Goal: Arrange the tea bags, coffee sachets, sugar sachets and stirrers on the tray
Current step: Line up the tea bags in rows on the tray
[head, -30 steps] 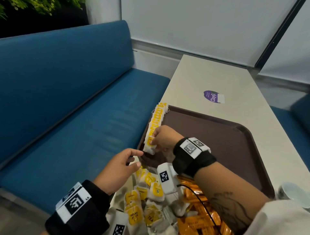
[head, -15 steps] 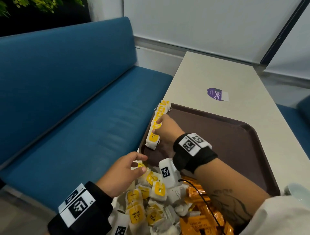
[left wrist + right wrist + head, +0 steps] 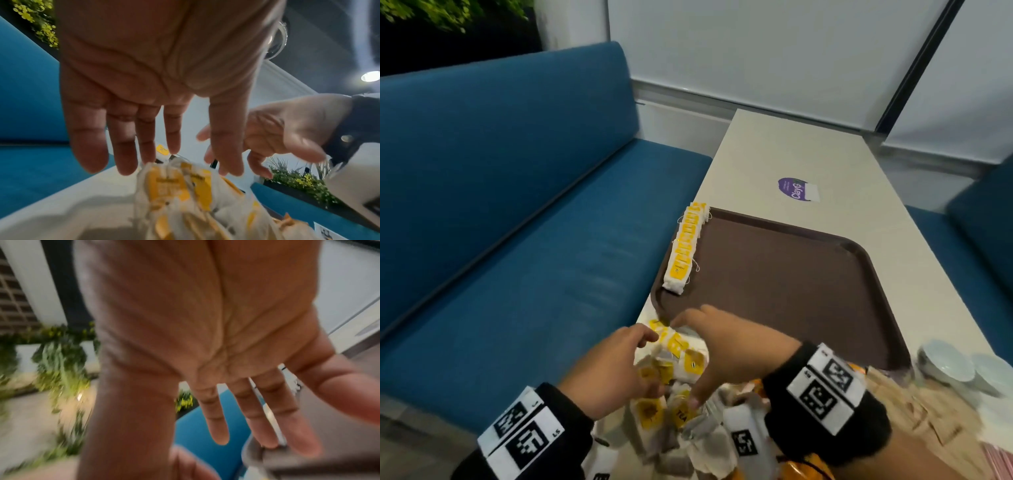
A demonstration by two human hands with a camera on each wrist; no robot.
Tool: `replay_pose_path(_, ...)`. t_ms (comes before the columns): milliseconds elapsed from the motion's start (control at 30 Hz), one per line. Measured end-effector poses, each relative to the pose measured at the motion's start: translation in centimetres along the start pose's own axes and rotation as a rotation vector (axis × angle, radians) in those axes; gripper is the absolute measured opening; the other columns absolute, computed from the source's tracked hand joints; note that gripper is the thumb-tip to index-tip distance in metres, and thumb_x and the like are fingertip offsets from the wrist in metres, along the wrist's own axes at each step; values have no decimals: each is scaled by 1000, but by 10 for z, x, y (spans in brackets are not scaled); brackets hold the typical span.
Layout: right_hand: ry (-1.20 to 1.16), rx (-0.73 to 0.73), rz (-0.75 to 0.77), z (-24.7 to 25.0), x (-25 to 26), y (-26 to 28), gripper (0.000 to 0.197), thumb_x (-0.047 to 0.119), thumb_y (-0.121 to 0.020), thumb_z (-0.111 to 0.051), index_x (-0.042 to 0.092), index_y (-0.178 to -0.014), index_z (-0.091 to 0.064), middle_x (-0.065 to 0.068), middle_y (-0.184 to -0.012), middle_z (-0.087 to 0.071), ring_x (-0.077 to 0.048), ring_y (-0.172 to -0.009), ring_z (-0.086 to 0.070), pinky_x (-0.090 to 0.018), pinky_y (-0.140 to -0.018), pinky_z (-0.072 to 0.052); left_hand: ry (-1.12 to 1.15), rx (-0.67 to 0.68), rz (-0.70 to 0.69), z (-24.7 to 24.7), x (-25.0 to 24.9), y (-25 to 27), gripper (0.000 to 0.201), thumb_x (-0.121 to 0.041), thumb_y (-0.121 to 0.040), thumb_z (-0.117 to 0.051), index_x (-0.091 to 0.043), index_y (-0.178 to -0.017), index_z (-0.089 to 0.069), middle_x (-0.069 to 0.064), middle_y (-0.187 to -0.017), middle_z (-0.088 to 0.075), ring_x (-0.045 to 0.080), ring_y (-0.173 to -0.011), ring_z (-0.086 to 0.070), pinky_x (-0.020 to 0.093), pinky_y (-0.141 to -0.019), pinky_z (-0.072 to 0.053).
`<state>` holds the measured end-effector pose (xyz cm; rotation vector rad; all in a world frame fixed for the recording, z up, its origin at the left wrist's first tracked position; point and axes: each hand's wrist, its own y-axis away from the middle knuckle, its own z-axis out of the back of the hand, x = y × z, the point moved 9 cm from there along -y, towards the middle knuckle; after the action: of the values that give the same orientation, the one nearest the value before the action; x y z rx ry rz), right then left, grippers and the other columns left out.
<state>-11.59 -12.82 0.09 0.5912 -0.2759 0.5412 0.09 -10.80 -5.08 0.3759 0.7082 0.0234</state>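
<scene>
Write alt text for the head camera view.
Both hands, the left hand and right hand, reach with open fingers into a loose pile of tea bags at the near end of a table. Beyond them, a neat row of tea bags lines the left edge of a brown tray.

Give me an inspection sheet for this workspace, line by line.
Surface: long cream table holding a brown plastic tray.
Job's things: row of yellow-labelled tea bags along the tray's left rim; loose tea bag pile; orange sachets.
Clutter: white cups; purple sticker.
Grippers: left hand and right hand open over the pile.
Cables: thin black lead near the right wrist.
Surroundings: blue bench.
</scene>
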Motion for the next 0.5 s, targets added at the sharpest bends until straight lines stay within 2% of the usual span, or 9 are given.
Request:
replay_pose_path(100, 122, 25, -13, -25, 5, -8, 102, 34, -57, -88, 27, -141, -30, -1, -131, -37, -23, -122, -39, -40, -96, -45, -82, 38, 29, -9, 6, 10, 92, -38, -62, -83, -34, -137, -30, -10, -135, -39, 11, -117, -48, 30, -94, -45)
replay_pose_path(167, 186, 25, -30, -35, 7, -12, 100, 30, -58, -88, 25, -139, -30, -4, -129, -36, -26, -120, -38, -43, -94, -46, -184, 51, 10, -14, 6, 15, 99, -38, -61, -83, -34, -140, -23, -10, -136, -37, 12, -120, -44, 30, -95, -44)
replay_pose_path(267, 240, -22, -60, -43, 9, -16, 88, 23, -64, -85, 22, -135, -33, -9, -124, -37, -29, -116, -42, -44, -87, -49, -269, 46, -52, -26, -1, 19, 95, -38, -61, -78, -35, -136, -20, -10, -130, -38, 16, -121, -40, 32, -96, -42)
replay_pose_path(367, 241, -51, -85, -46, 7, -19, 75, 19, -68, -82, 19, -128, -37, -12, -121, -39, -31, -112, -45, -42, -81, -47, -329, 56, -55, -36, -4, 19, 92, -30, -66, -75, -29, -139, -18, -6, -126, -38, 18, -117, -41, 32, -92, -43)
replay_pose_path(500, 170, -51, -104, -46, 4, -19, 54, 10, -76, -74, 17, -120, -43, -14, -117, -44, -34, -103, -53, -37, -71, -45, -367, 32, -54, -38, -9, 19, 75, -21, -73, -69, -25, -135, -27, -2, -121, -41, 20, -107, -51, 28, -76, -42)
